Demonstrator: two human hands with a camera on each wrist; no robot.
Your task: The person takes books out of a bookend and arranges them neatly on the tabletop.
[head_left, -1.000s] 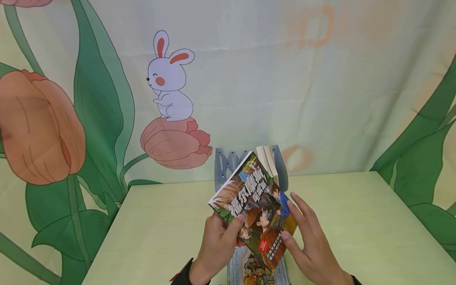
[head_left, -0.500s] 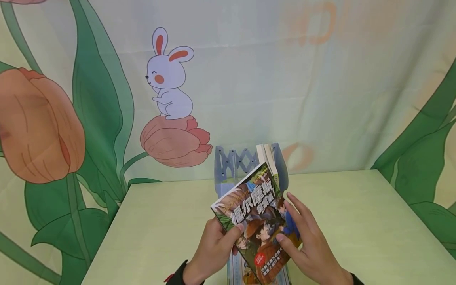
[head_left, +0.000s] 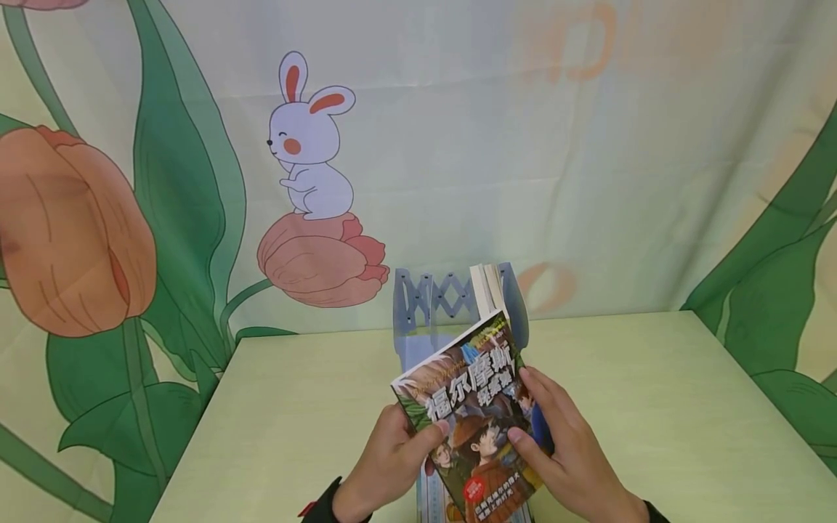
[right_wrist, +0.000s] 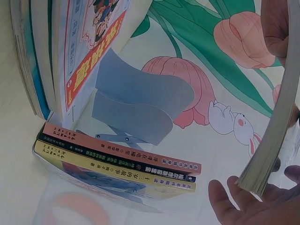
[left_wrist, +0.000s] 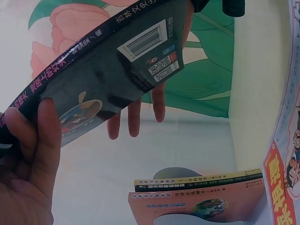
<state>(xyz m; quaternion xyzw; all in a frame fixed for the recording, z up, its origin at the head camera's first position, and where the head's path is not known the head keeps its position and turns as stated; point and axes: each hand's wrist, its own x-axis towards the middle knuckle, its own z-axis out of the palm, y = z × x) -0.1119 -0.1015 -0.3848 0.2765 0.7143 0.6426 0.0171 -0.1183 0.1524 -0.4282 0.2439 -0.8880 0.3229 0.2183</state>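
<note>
The left hand (head_left: 391, 457) pinches the book (head_left: 479, 425) and the right hand (head_left: 574, 449) pinches its right side; should both grips loosen, it could slip down.

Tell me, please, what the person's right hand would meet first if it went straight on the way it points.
Most likely the dark, illustrated paperback book, which the right hand seems to touch; beyond it, perhaps the blue-grey crisscross book rack, though depth is unclear.

I see a printed backdrop (head_left: 451, 174) behind the far edge of the table (head_left: 288, 414): white rabbit (head_left: 320, 181), pink tulip (head_left: 314, 261) under it, orange tulip (head_left: 81, 240) beyond the far-left corner.
</note>
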